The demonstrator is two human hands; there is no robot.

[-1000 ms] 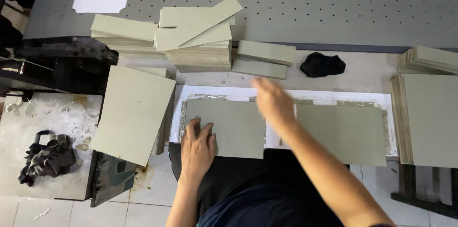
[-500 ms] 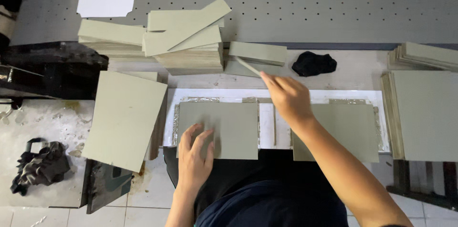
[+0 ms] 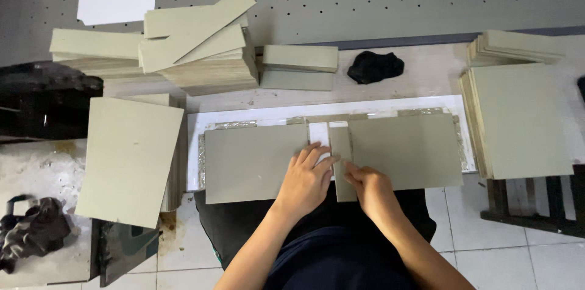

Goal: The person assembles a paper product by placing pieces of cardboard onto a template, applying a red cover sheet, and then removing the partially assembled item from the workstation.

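Grey-green narrow cardboard strip (image 3: 342,165) lies upright between two grey-green rectangular cardboard panels, under both sets of fingertips. Left hand (image 3: 304,181) rests flat, fingers loosely spread, across the left panel (image 3: 253,162) onto the strip's edge. Right hand (image 3: 372,187) presses bunched fingers on the strip, beside the right panel (image 3: 408,150).

Both hands, left hand (image 3: 306,181) and right hand (image 3: 370,187), are covering the narrow grey strip's (image 3: 340,143) lower end.

Grey-green boards (image 3: 256,162) lie on a white sheet (image 3: 390,110), beside a black rag (image 3: 375,66).
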